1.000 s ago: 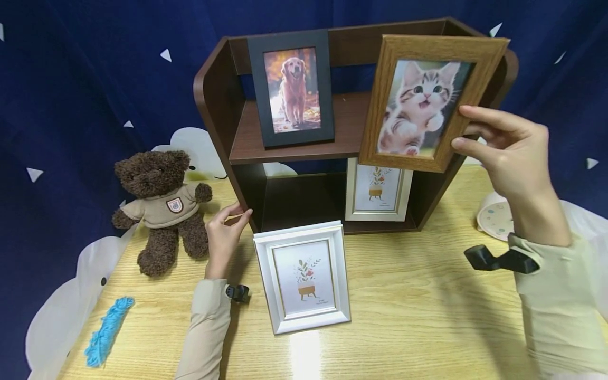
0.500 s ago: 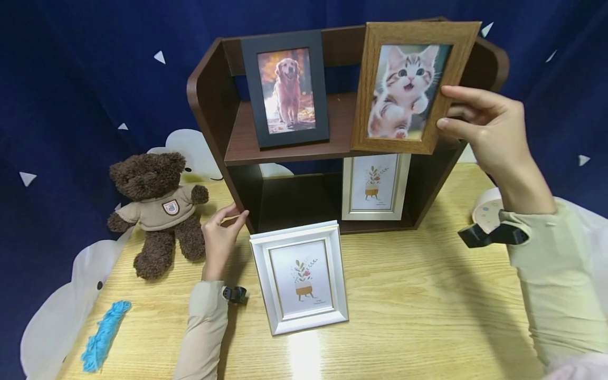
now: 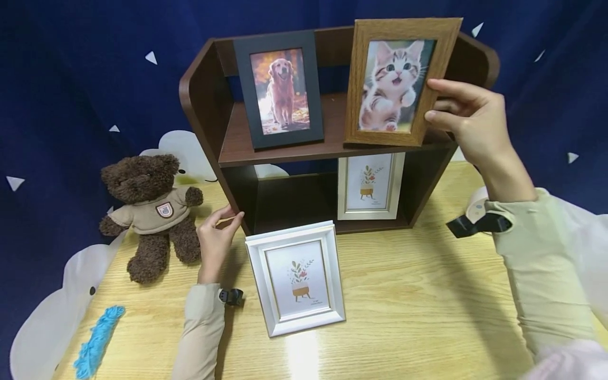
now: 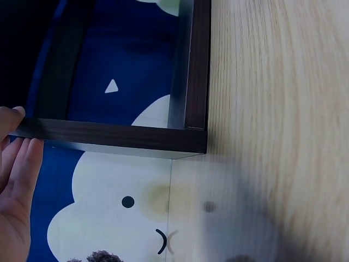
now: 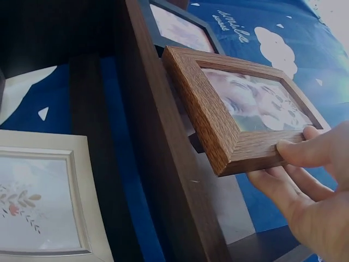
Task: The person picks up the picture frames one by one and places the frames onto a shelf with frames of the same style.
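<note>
On the left, the left hand (image 3: 216, 237) has its grip closed on the near edge of the shelf unit (image 3: 195, 100), thumb one side, fingers the other. Across to the black dog frame (image 3: 281, 89), standing on the upper level. And just right of it, here's the brown kitten frame (image 3: 396, 87), at that level's near edge; whether its base touches, I can't tell. Likely light and stiff, with a front that could crack if knocked. Far right, the right hand (image 3: 480, 119) pinches its right border: a sound hold, clear of the photo, though the left end could swing.
</note>
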Demonstrator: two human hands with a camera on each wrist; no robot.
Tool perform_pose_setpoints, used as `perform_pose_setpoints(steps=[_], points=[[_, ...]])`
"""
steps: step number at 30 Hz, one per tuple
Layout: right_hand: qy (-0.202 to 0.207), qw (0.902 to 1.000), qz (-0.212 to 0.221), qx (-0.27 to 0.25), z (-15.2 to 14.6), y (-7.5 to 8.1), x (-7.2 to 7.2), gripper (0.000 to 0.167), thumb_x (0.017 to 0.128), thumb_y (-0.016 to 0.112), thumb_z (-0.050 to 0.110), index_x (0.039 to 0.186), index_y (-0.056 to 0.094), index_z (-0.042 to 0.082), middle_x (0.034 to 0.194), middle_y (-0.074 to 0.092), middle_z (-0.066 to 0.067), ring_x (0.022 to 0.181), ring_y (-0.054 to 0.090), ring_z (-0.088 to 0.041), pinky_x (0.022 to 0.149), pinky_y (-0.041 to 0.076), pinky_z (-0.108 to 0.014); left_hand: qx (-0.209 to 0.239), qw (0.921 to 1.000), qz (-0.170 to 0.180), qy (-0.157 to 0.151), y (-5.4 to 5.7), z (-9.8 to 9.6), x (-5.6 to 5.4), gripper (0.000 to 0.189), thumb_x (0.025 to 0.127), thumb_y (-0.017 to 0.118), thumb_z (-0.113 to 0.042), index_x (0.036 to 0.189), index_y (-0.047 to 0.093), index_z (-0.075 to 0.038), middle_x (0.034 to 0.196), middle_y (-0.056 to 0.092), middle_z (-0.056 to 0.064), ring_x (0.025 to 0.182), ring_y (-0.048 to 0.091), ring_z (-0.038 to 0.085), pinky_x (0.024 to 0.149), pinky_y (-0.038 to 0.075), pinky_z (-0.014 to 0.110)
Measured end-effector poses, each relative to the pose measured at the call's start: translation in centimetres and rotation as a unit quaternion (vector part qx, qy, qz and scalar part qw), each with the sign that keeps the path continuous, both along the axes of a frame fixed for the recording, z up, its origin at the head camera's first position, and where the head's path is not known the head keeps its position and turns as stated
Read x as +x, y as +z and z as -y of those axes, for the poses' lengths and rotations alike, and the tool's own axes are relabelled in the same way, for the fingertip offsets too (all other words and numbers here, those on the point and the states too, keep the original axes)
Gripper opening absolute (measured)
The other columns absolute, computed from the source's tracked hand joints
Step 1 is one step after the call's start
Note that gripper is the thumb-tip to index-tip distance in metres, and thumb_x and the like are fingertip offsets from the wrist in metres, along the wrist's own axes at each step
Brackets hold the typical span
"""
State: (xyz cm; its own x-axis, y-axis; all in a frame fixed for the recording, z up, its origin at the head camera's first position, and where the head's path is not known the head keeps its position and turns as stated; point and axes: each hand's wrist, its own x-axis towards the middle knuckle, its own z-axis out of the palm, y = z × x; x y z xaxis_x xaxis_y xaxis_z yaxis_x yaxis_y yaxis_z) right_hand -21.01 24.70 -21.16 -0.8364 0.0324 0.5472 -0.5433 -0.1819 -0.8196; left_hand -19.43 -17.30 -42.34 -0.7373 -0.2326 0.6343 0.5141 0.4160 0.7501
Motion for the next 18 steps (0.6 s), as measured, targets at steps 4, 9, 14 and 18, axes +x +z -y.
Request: perform_pose_setpoints(steps=[4, 9, 14, 18], points=[[-0.004, 0.9999, 0.016, 0.003, 0.2, -0.1, -0.6, 0.048, 0.074, 0.053, -0.032, 0.108, 0.070, -0.003, 0.091, 0.071, -0.006, 0.075, 0.068, -0.011, 0.062, 0.056, -0.013, 0.001, 1.0000, -0.001, -0.002, 0.0, 0.1, 0.1, 0.024, 0.078, 0.076, 0.001, 0.099, 0.069, 0.010, 0.085, 0.069, 0.025, 0.076, 0.060, -0.012, 0.071, 0.058, 0.020], [-0.004, 0.9992, 0.039, -0.002, 0.4, -0.2, -1.3, 0.049, 0.075, 0.053, -0.032, 0.106, 0.072, 0.001, 0.092, 0.071, -0.004, 0.074, 0.067, -0.010, 0.063, 0.057, -0.016, -0.003, 1.0000, 0.008, 0.003, 2.0, -0.8, 1.3, 0.023, 0.077, 0.074, 0.006, 0.099, 0.068, 0.013, 0.085, 0.068, 0.027, 0.075, 0.061, -0.009, 0.071, 0.057, 0.016], [-0.006, 0.9991, 0.041, -0.008, 0.7, -0.3, -1.7, 0.049, 0.075, 0.052, -0.031, 0.106, 0.072, 0.001, 0.092, 0.071, -0.003, 0.074, 0.067, -0.009, 0.061, 0.057, -0.015, -0.012, 0.9998, 0.013, 0.007, 2.9, -1.2, 1.9, 0.024, 0.077, 0.073, 0.009, 0.099, 0.067, 0.015, 0.085, 0.068, 0.028, 0.075, 0.061, -0.007, 0.071, 0.057, 0.017], [-0.020, 0.9990, 0.036, -0.016, 1.0, -0.4, -1.8, 0.049, 0.076, 0.049, -0.032, 0.106, 0.072, 0.001, 0.089, 0.072, -0.003, 0.076, 0.068, -0.010, 0.060, 0.057, -0.015, -0.015, 0.9998, 0.010, 0.009, 2.8, -1.2, 1.8, 0.024, 0.077, 0.073, 0.008, 0.099, 0.067, 0.015, 0.085, 0.068, 0.029, 0.075, 0.061, -0.005, 0.071, 0.054, 0.010]])
